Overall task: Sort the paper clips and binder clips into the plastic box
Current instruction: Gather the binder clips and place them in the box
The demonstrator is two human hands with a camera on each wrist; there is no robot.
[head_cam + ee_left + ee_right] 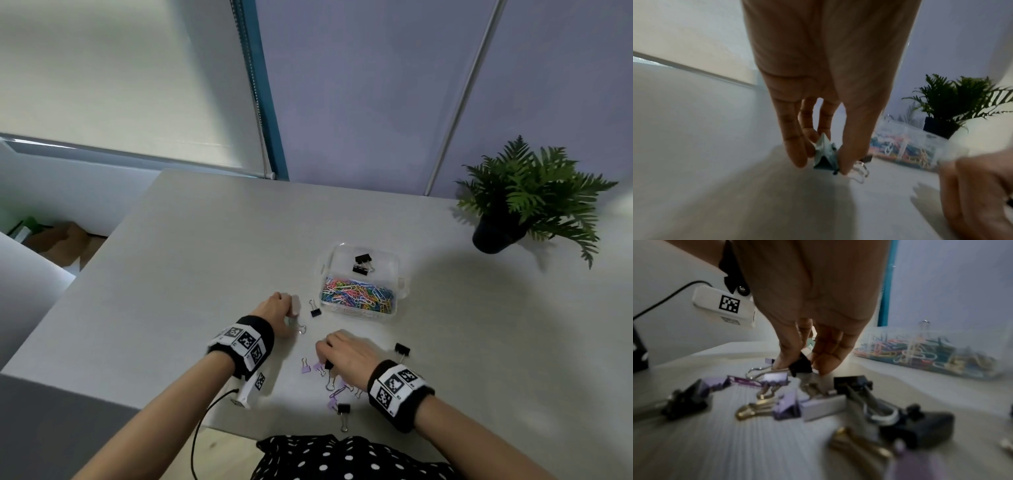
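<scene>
A clear plastic box (pixel 401 284) stands mid-table; its near half is full of coloured paper clips (pixel 356 294) and two black binder clips (pixel 363 264) lie in its far half. My left hand (pixel 279 313) pinches a pale green binder clip (pixel 825 153) on the table, its wire handles (pixel 860 172) sticking out to the right. My right hand (pixel 337 353) pinches a black binder clip (pixel 800 365) at the top of a loose pile of purple and black binder clips (pixel 789 402). The box (pixel 931 350) lies to the right of that hand.
A potted fern (pixel 524 198) stands at the table's far right. Single black binder clips lie near the box (pixel 315 311), right of my right hand (pixel 401 349) and at the front edge (pixel 343 411). The table's left edge (pixel 102 260) drops to the floor.
</scene>
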